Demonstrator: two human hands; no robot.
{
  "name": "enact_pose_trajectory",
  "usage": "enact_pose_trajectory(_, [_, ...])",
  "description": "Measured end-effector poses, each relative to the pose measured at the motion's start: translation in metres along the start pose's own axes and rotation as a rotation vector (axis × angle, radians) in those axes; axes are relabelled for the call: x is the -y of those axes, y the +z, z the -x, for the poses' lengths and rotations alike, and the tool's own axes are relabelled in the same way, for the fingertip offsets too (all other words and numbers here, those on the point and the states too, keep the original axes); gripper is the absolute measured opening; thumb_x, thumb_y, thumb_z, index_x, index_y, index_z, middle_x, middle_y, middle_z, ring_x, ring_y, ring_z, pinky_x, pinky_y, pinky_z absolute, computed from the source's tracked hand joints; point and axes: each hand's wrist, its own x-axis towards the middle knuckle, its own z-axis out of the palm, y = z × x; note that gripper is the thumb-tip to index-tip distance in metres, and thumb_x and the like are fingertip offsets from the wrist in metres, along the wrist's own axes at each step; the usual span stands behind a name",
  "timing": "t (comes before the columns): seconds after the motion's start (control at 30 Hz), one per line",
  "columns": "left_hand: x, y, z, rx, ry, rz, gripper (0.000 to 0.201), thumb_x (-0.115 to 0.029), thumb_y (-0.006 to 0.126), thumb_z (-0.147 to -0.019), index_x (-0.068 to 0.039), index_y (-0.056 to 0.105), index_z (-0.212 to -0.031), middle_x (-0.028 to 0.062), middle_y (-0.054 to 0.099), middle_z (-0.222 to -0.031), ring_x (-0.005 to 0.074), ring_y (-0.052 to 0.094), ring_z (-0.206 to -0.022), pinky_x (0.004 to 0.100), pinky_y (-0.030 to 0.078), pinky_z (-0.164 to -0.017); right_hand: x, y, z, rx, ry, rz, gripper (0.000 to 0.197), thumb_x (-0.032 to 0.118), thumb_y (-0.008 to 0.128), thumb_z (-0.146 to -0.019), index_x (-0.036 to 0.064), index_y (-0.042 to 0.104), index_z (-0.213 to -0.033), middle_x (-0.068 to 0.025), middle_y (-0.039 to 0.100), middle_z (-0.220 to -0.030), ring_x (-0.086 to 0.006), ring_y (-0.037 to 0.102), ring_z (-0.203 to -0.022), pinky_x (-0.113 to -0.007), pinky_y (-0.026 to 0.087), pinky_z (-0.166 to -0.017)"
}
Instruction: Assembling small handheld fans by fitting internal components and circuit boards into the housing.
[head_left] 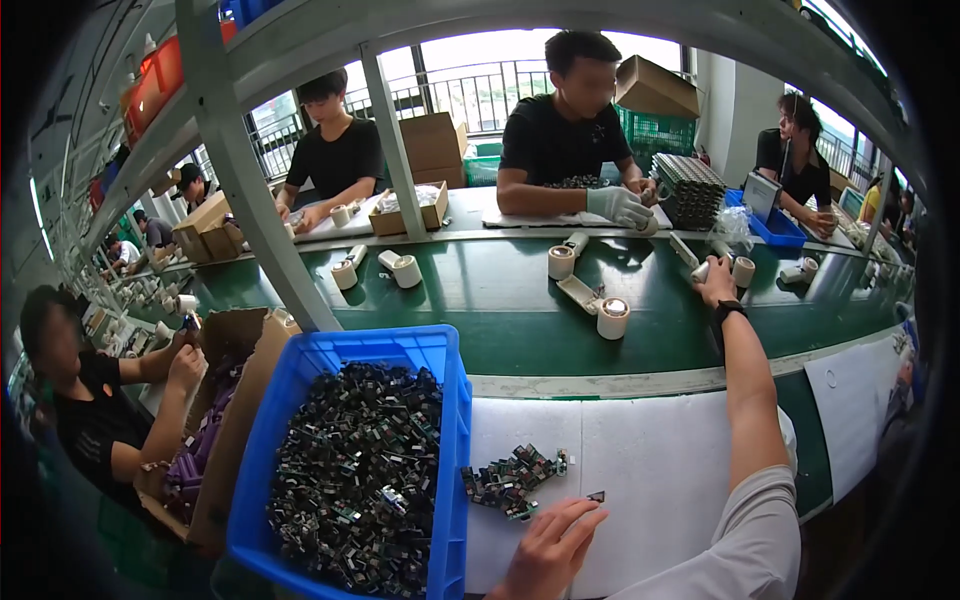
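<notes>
Far out over the green conveyor belt (480, 330), my right hand (717, 282) has its fingers closed on a white device with a handle (701, 271); the hand hides part of it. A similar device's round white head (743, 271) is just right of that hand. My left hand (552, 545) is low over the white work surface (660, 450), fingers stretched out. By its fingertips lies a small dark circuit board (597, 496); I see no grip on it. A loose pile of small circuit boards (515, 482) lies just beyond the left hand.
A blue bin (456, 440) full of small circuit boards stands at my left, beside a cardboard box (255, 375) with purple pieces. More white devices (612, 318) lie on the belt. Several co-workers sit around it, one wearing a white glove (620, 205). A metal post (255, 160) rises at left.
</notes>
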Motion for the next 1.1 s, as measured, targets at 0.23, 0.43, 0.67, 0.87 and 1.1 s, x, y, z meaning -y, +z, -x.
enact_pose_trajectory(0.23, [0.030,0.011,0.015,0.184,0.035,0.028,0.026,-0.013,0.072,-0.090,-0.011,0.071,-0.115,0.0083,0.065,-0.121,0.0275,0.063,-0.110,0.0421,0.052,-0.095,0.033,-0.036,0.012,0.054,-0.149,-0.082,0.076,0.025,0.089,-0.070,0.0119,0.054,-0.136,-0.0174,0.047,-0.131,-0.0397,0.059,-0.118,-0.045,0.050,-0.102])
enact_pose_trajectory(0.43, [0.014,0.005,0.000,0.137,0.052,0.011,0.025,-0.004,0.068,-0.091,-0.008,0.070,-0.116,0.0104,0.067,-0.113,0.0295,0.066,-0.099,0.0393,0.055,-0.082,0.062,-0.096,0.051,0.060,-0.395,-0.230,0.074,0.027,0.089,-0.073,0.0120,0.056,-0.138,-0.0171,0.050,-0.128,-0.0377,0.059,-0.115,-0.042,0.049,-0.103])
enact_pose_trajectory(0.67, [0.015,0.008,0.002,0.087,0.091,-0.038,0.025,-0.003,0.068,-0.090,-0.007,0.070,-0.115,0.0118,0.069,-0.103,0.0302,0.065,-0.094,0.0399,0.055,-0.082,0.085,-0.188,0.143,0.572,-0.648,-0.525,0.059,0.035,0.088,-0.078,0.0125,0.068,-0.129,-0.0117,0.063,-0.117,-0.0201,0.066,-0.101,-0.030,0.057,-0.085])
enact_pose_trajectory(0.87, [0.006,0.000,-0.001,-0.003,-0.104,0.042,0.019,-0.003,0.068,-0.094,-0.005,0.073,-0.112,0.0121,0.070,-0.086,0.0223,0.069,-0.073,0.0334,0.055,-0.065,0.061,-0.232,0.185,1.428,-0.535,-0.487,0.049,0.033,0.081,-0.087,0.0155,0.069,-0.131,-0.0097,0.074,-0.105,-0.0089,0.063,-0.069,-0.023,0.053,-0.067])
enact_pose_trajectory(1.1, [0.005,-0.002,0.009,0.036,-0.361,0.347,0.017,-0.003,0.065,-0.098,-0.002,0.073,-0.112,0.0101,0.071,-0.086,0.0140,0.069,-0.071,0.0271,0.056,-0.062,0.053,-0.207,0.208,1.358,-0.642,-0.259,0.043,0.041,0.070,-0.095,0.0129,0.070,-0.128,-0.0064,0.074,-0.109,-0.0117,0.065,-0.071,-0.026,0.054,-0.067])
